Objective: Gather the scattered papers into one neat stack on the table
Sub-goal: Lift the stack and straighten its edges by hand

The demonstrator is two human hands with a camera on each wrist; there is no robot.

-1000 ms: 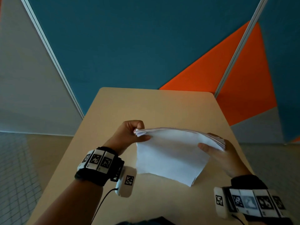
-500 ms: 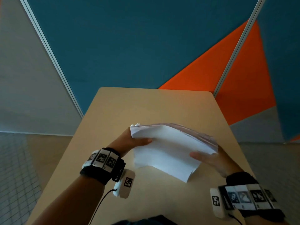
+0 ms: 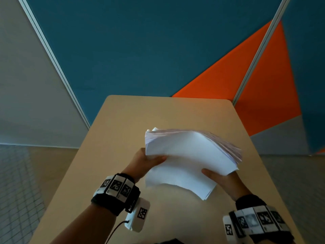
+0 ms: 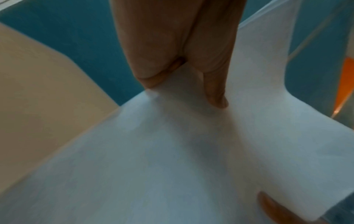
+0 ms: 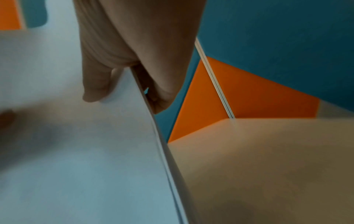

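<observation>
Head view, nearest first: two forearms reach in from the bottom edge, each with a black wristband carrying square black-and-white markers; a white camera pod with a cable hangs under the left wrist. Nothing stands between the hands and the worktop.

The left hand grasps the papers at their left edge, thumb on the top sheet and fingers hidden beneath. The right hand grasps the right side near the lower corner, thumb lying across the top sheet. The left wrist view shows the left hand with its thumb pressed into the papers, the sheet dimpling around it. The right wrist view shows the right hand with thumb above and fingers below the edge of the papers.

The papers form one thick white bundle over the middle of the worktop, tilted, its far edge raised and its near corner dipping toward the surface; whether that corner touches, I cannot tell. The long axis runs from upper left to lower right. Along the far and right edges the sheets fan out unevenly, and the bundle bows between the two grips.

The worktop is a plain beige slab with rounded far corners. Beyond it stand teal wall panels with an orange wedge and pale metal strips; a grey panel is at left, with tiled floor below.
</observation>
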